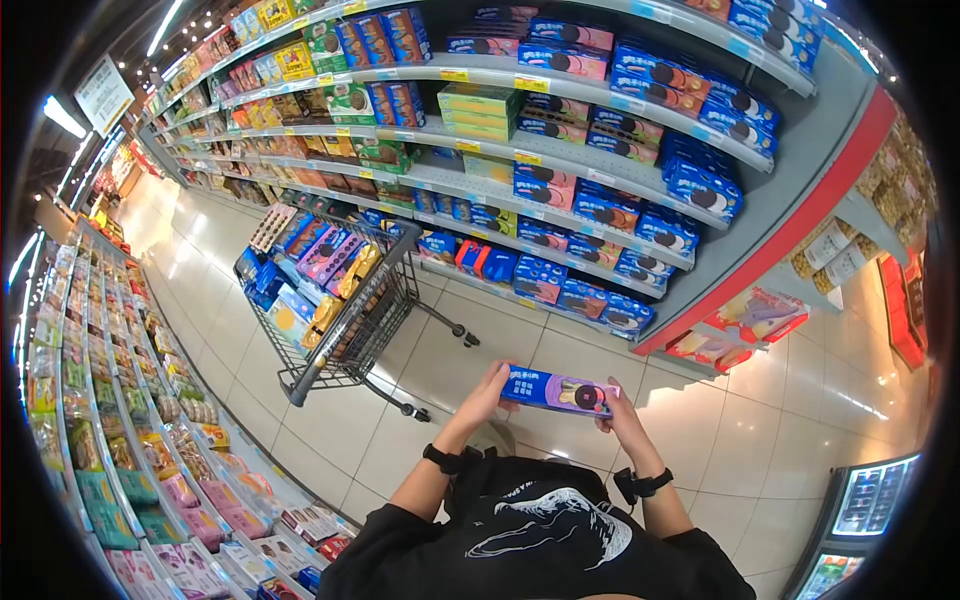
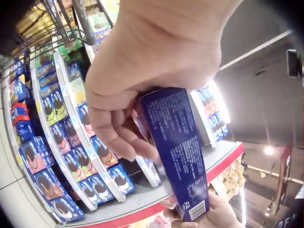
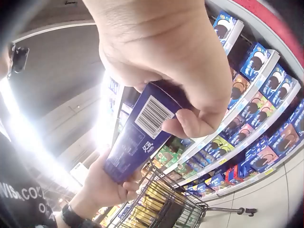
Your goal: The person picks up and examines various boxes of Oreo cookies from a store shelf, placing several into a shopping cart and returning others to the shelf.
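Note:
A long blue and purple box of sandwich cookies is held level in front of the body, its picture side facing up in the head view. My left hand grips its left end. At the other end my right hand pinches the box between thumb and fingers. Fine print covers the side seen in the left wrist view, where the left hand curls over the near end. A barcode shows close beside the right thumb in the right wrist view, with the right hand bent round that end.
A shopping cart loaded with snack packages stands ahead on the left. Beyond it runs a tall shelf of cookie boxes, ending at a red-edged end panel. Low shelves of packaged snacks line the left side. Tiled floor lies between.

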Tool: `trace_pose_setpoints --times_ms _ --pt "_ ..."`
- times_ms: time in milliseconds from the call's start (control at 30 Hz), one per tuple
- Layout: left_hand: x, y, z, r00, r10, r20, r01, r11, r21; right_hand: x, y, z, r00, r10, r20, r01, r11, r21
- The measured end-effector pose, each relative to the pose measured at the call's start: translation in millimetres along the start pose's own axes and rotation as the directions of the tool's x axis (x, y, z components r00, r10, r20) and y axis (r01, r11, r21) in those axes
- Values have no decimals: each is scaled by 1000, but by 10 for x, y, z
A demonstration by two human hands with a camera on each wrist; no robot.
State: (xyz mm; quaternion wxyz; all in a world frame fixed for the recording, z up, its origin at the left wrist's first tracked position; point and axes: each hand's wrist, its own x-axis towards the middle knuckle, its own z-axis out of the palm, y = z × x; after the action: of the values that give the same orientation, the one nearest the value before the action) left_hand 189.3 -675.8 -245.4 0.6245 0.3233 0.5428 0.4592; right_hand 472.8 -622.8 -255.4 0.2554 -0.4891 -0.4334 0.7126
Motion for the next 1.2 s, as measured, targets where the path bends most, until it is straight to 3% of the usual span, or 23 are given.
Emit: trace_pose_setpoints --times_ms 233,400,500,700,767,833,900,1100,1200 --pt "-482 -444 323 995 17 -101 -19 1000 -20 -367 217 -122 1000 -16 18 18 997 -77" --pt "-662 -619 502 997 -45 -55 44 999 -23 -652 375 -278 1000 -15 -18 13 994 -107" --pt "-684 -718 633 998 -46 -50 47 999 2 -840 478 -405 997 -16 -78 13 999 -41" --pt "-841 -732 743 983 -184 21 177 969 173 -1100 492 -600 999 -33 20 34 999 -21" --pt "-902 -709 846 974 -225 -8 223 960 171 -1206 552 -664 1000 -21 19 21 1000 12" --pt "-918 -746 877 953 -303 17 300 949 97 -1292 623 -699 992 -110 67 108 994 33" --pt "-921 -768 945 950 -310 22 305 945 118 -1380 706 -720 993 -115 37 109 986 130" --pt "-805 -816 1090 939 -331 92 303 925 231 -1610 864 -855 990 -140 -35 144 977 160" --pt "-755 -790 1194 948 -316 44 290 910 297 -1651 955 -921 982 -181 -61 190 963 192"
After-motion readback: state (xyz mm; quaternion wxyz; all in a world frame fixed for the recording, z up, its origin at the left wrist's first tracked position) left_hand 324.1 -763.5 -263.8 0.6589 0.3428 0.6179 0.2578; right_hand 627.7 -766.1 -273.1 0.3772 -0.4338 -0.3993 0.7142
